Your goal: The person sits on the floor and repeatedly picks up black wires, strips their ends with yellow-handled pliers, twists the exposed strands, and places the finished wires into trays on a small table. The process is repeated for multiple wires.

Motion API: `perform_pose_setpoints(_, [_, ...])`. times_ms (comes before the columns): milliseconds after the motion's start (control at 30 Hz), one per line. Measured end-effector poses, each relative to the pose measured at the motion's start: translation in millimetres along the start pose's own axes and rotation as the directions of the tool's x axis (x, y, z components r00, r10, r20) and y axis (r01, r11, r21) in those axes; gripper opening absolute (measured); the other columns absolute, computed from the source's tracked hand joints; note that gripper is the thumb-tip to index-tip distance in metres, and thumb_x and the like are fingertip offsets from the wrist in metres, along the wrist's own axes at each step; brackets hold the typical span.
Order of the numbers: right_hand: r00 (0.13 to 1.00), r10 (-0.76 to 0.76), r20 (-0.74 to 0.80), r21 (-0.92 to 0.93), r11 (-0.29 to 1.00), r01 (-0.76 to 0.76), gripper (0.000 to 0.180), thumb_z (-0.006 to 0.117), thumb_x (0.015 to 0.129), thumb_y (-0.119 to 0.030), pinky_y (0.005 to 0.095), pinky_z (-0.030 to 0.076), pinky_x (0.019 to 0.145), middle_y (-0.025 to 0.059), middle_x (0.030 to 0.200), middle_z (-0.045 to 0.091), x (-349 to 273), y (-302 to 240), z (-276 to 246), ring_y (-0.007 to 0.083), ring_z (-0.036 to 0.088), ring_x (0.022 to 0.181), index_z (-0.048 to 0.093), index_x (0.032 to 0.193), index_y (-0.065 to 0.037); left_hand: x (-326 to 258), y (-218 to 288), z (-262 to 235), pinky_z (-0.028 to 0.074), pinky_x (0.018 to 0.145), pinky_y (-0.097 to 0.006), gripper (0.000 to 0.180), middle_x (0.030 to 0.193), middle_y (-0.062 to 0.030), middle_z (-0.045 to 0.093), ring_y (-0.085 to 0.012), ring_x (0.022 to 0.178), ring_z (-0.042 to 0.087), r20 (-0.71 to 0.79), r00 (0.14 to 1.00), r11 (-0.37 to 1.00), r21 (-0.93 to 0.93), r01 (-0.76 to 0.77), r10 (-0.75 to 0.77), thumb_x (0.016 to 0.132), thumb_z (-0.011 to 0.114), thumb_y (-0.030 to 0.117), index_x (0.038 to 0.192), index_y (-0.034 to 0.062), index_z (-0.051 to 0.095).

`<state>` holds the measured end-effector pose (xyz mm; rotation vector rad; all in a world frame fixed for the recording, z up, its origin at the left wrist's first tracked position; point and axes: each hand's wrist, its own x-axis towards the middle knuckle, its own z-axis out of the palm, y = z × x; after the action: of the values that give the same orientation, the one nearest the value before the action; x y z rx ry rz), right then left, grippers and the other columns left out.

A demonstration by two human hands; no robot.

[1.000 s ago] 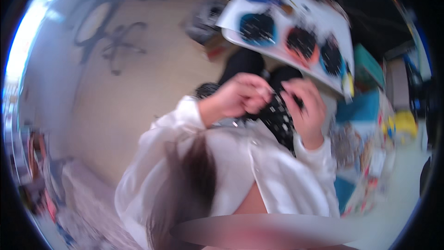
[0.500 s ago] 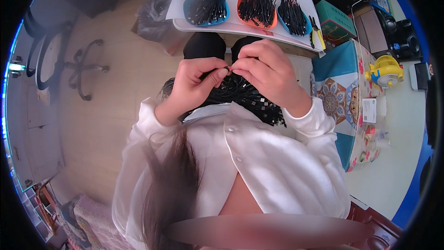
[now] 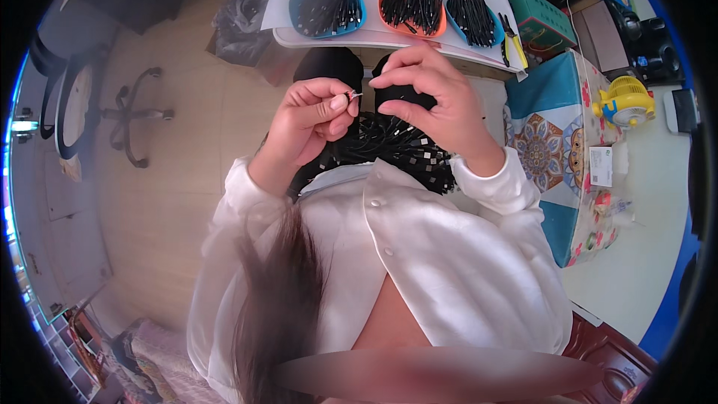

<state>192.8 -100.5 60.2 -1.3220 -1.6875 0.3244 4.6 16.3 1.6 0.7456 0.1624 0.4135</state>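
Observation:
My left hand (image 3: 310,116) pinches a small metal-tipped connector (image 3: 351,95) between thumb and forefinger. My right hand (image 3: 430,93) is curled just to its right, fingertips close to the same piece, gripping the thin black cable that runs from it. Below both hands a heap of black cables with small square plugs (image 3: 396,151) lies in my lap. On the white table (image 3: 449,41) ahead stand a blue tray (image 3: 327,7), an orange tray (image 3: 411,4) and another blue tray (image 3: 473,15), each filled with several black cable pieces.
Yellow-handled pliers (image 3: 511,39) lie at the table's right edge. A patterned teal cloth covers a box (image 3: 557,127) on my right, with a green box (image 3: 544,21) and a yellow fan (image 3: 627,101) nearby. An office chair base (image 3: 138,112) stands on the floor to the left.
The view has tilted and steadied. My hands rose from the heap in my lap and moved slightly apart, the left now holding the small connector up.

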Motion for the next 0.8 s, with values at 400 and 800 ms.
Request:
perform_pose_setpoints(400, [0.992, 0.101, -0.073, 0.090, 0.991, -0.094, 0.012, 0.073, 0.079, -0.007, 0.0230, 0.042, 0.062, 0.0036, 0.094, 0.059, 6, 11, 13, 0.0119, 0.054, 0.078, 0.063, 0.086, -0.004, 16, 10, 8, 0.031, 0.047, -0.019, 0.008, 0.080, -0.0059, 0.064, -0.0058, 0.059, 0.049, -0.028, 0.998, 0.975, 0.213, 0.066, -0.061, 0.092, 0.061, 0.005, 0.094, -0.0015, 0.064])
perform_pose_setpoints(800, [0.943, 0.291, -0.160, 0.183, 0.948, -0.261, 0.007, 0.064, 0.086, -0.005, 0.0236, 0.041, 0.061, 0.0042, 0.091, 0.059, 5, 100, 8, 0.0101, 0.051, 0.071, 0.068, 0.091, -0.002, 150, 111, 12, 0.045, 0.057, -0.021, 0.012, 0.072, -0.0050, 0.067, -0.0073, 0.064, 0.061, 0.108, 0.964, 0.284, 0.942, -0.177, 0.243, 0.087, 0.066, 0.004, 0.095, -0.0047, 0.067])
